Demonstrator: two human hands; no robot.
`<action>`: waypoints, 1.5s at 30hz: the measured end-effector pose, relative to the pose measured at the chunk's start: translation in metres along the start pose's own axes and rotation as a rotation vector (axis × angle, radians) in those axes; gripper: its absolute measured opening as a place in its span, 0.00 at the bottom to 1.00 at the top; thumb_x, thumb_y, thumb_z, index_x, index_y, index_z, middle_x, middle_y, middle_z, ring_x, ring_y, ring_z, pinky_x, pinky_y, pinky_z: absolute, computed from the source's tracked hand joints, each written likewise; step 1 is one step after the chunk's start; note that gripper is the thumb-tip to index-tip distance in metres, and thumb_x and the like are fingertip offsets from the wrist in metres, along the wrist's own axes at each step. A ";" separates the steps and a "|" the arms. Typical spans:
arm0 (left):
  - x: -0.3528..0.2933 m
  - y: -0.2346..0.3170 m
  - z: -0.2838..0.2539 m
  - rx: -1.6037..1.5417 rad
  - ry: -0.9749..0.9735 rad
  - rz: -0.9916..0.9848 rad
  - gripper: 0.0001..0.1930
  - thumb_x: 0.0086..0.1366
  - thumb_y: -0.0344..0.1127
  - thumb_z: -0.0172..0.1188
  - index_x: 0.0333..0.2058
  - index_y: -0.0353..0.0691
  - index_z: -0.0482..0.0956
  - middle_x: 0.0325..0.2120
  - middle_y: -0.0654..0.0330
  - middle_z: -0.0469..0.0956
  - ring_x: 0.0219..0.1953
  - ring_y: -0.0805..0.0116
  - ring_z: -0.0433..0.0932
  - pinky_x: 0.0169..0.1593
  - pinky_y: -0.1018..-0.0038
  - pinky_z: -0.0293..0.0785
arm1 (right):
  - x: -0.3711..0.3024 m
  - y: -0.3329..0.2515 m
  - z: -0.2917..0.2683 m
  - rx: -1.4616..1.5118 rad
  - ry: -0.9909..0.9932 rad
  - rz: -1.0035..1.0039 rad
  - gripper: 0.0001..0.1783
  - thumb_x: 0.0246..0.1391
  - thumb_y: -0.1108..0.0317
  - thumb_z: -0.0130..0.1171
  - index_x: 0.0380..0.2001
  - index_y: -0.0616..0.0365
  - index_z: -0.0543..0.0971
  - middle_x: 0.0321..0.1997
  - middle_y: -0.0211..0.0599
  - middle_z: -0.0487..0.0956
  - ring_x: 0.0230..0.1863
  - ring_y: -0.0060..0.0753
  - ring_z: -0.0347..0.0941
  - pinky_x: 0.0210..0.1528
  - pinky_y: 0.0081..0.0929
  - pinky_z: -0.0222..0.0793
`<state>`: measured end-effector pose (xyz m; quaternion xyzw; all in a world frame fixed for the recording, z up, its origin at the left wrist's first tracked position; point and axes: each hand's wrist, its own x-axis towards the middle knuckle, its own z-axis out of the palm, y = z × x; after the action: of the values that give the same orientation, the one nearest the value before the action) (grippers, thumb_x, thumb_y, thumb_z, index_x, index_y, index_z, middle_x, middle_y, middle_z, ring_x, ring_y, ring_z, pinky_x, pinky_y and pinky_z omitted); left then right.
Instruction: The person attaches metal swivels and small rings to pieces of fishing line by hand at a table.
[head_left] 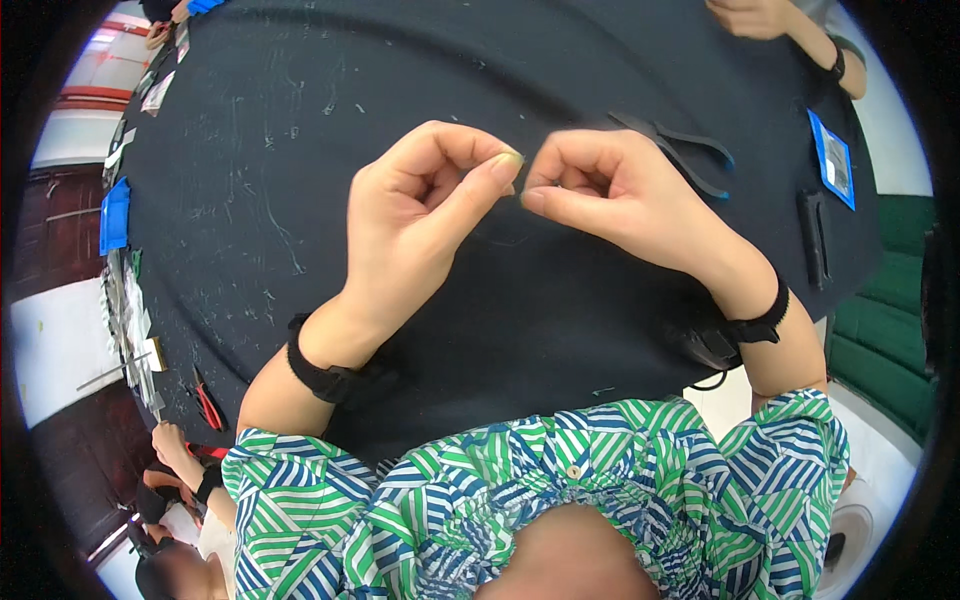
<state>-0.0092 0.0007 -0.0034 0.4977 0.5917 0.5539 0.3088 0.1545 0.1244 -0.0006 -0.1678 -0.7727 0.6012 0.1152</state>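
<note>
Over the black cloth, my left hand is raised with its thumb and forefinger pinched together. My right hand faces it in a matching pinch, the two sets of fingertips only a small gap apart. Whatever sits between the fingers is too small or thin to make out. A faint curved line shows on the cloth below the hands, perhaps a thread. Just behind my right hand lies a pair of pliers with dark handles and blue tips.
At the right are a blue-edged packet and a long black object. Red-handled pliers, a blue packet and clear plastic strips line the left edge. Another person's hand is at the far right; others sit lower left.
</note>
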 end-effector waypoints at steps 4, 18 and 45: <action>0.002 0.004 -0.002 -0.236 0.017 -0.125 0.07 0.64 0.30 0.60 0.38 0.34 0.78 0.28 0.66 0.78 0.29 0.85 0.72 0.32 0.88 0.66 | -0.003 0.006 -0.003 0.001 -0.056 0.070 0.09 0.52 0.64 0.60 0.27 0.60 0.79 0.21 0.25 0.74 0.19 0.13 0.63 0.22 0.18 0.57; 0.001 0.006 0.001 -0.257 -0.027 -0.202 0.05 0.65 0.29 0.58 0.38 0.36 0.77 0.34 0.64 0.78 0.38 0.78 0.75 0.46 0.81 0.70 | -0.003 -0.013 0.006 0.648 -0.056 0.224 0.26 0.56 0.63 0.61 0.52 0.68 0.67 0.40 0.38 0.78 0.31 0.22 0.78 0.28 0.15 0.73; 0.001 0.007 0.001 0.033 -0.043 -0.136 0.05 0.63 0.27 0.60 0.38 0.35 0.78 0.33 0.63 0.80 0.36 0.80 0.77 0.41 0.85 0.72 | 0.000 0.001 0.011 0.195 0.255 -0.045 0.09 0.59 0.66 0.57 0.32 0.63 0.77 0.18 0.19 0.70 0.20 0.08 0.60 0.21 0.14 0.55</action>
<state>-0.0070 0.0008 0.0031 0.4732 0.6265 0.5111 0.3499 0.1506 0.1144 -0.0049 -0.2134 -0.6935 0.6444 0.2413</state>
